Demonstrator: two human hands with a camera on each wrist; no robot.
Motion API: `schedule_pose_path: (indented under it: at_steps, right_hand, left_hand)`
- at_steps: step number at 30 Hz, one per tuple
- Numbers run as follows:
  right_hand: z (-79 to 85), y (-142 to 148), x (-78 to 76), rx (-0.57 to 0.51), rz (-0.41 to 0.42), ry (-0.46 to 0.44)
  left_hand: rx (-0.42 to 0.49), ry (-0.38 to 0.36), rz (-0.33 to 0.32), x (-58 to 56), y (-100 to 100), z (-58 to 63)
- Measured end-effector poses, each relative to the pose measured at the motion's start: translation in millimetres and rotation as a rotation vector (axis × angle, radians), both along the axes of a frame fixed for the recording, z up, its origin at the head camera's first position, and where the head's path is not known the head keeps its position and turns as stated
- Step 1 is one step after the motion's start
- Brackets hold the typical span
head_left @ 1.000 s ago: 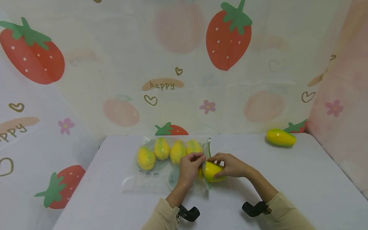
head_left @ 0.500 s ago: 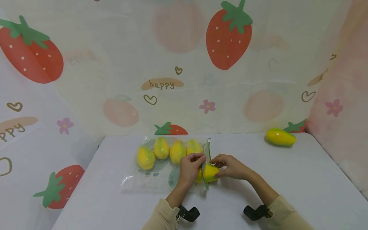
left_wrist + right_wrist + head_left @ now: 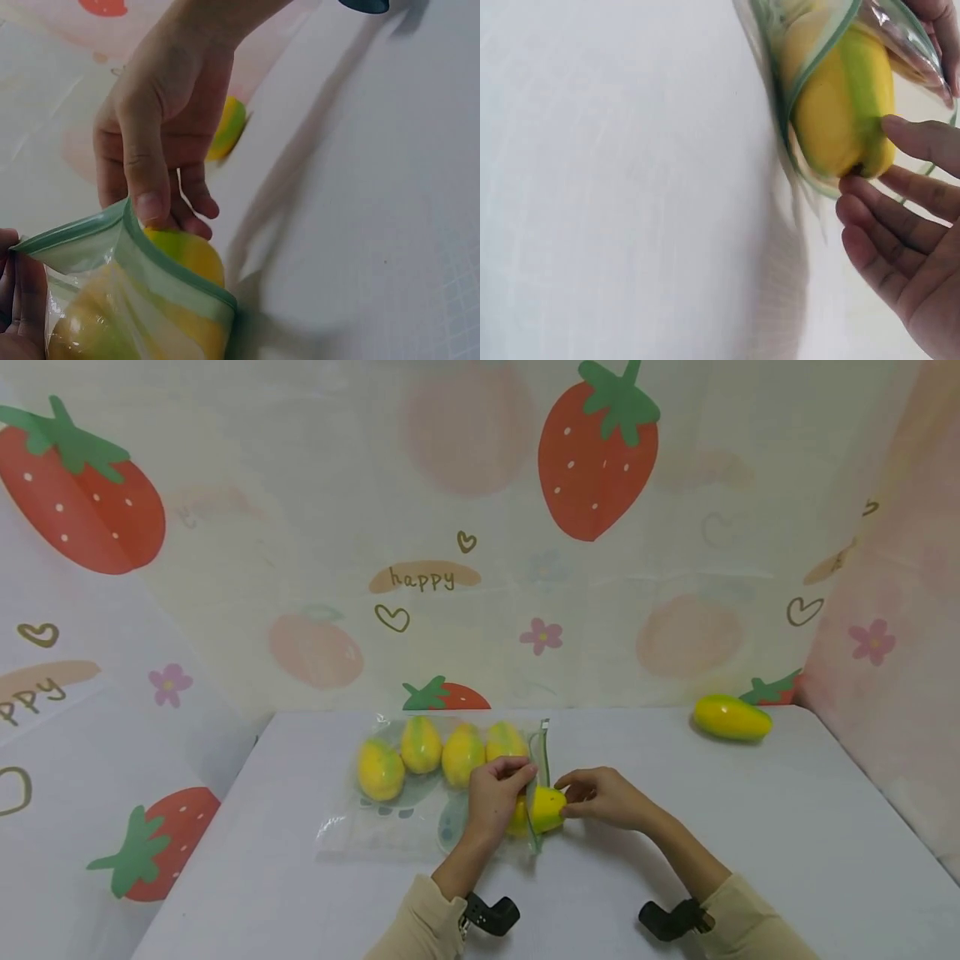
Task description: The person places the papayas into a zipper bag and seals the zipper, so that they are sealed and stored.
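Observation:
A clear zip bag (image 3: pixel 352 837) with a green-edged mouth lies on the table, several yellow-green papayas (image 3: pixel 381 770) inside it. My left hand (image 3: pixel 497 802) pinches the upper edge of the mouth and lifts it, so the bag gapes. Partway through that opening sits another papaya (image 3: pixel 840 105), its blunt stem end sticking out. My right hand (image 3: pixel 611 800) holds this end with thumb and fingertips; in the right wrist view the thumb (image 3: pixel 922 141) lies against its green stripe. The left wrist view shows the bag's green rim (image 3: pixel 180 274) across the fruit.
One more papaya (image 3: pixel 731 718) lies alone at the table's back right. Behind the white table (image 3: pixel 787 827) hangs a strawberry-print cloth (image 3: pixel 465 468), with a pink cloth wall on the right. A black wrist camera (image 3: pixel 491 914) sits by the left sleeve.
The papaya has gone leftward, deeper into the bag's mouth. My right hand has shifted from around its body to its end. The left hand stays on the bag's edge.

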State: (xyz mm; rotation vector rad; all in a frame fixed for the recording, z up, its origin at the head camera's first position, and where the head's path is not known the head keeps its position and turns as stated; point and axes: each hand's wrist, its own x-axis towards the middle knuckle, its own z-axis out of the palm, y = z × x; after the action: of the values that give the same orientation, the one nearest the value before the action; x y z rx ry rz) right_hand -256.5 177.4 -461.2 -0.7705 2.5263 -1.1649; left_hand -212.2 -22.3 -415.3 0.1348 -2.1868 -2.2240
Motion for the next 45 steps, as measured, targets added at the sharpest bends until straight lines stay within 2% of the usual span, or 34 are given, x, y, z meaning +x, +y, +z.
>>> schedule_pose_path:
  at_steps: [2, 7, 11, 16, 24, 36, 43, 45]
  right_hand:
    - [0.5, -3, 0.6, -0.031, 0.01, 0.007]
    - [-2.4, -11, 4.1, -0.095, 0.049, -0.022]
    - [-4.7, -13, 9.0, -0.114, 0.087, -0.047]
    - [-5.8, -7, 10.0, -0.11, 0.072, -0.033]
    - [-0.5, 10, 2.7, -0.071, 0.041, 0.02]
    - [31.9, 41, -5.7, -0.023, -0.102, 0.063]
    - [49.0, 59, -9.1, 0.02, -0.137, 0.091]
    - [51.4, 64, -10.5, 0.032, -0.146, 0.114]
  left_hand:
    - [0.002, 0.002, 0.001, -3.5, 0, -3.4]
    - [0.012, 0.005, 0.012, -16.0, 1, -22.0]
    - [0.015, 0.005, 0.017, -20.2, 1, -31.8]
    - [0.016, 0.0, 0.013, -20.6, 1, -34.6]
    - [0.011, -0.006, 0.019, -22.7, 0, -35.8]
    - [0.017, -0.011, 0.004, -21.7, -2, -33.7]
    - [0.014, -0.013, -0.013, -2.9, -2, -2.2]
    - [0.018, -0.011, -0.015, -1.5, -2, -0.8]
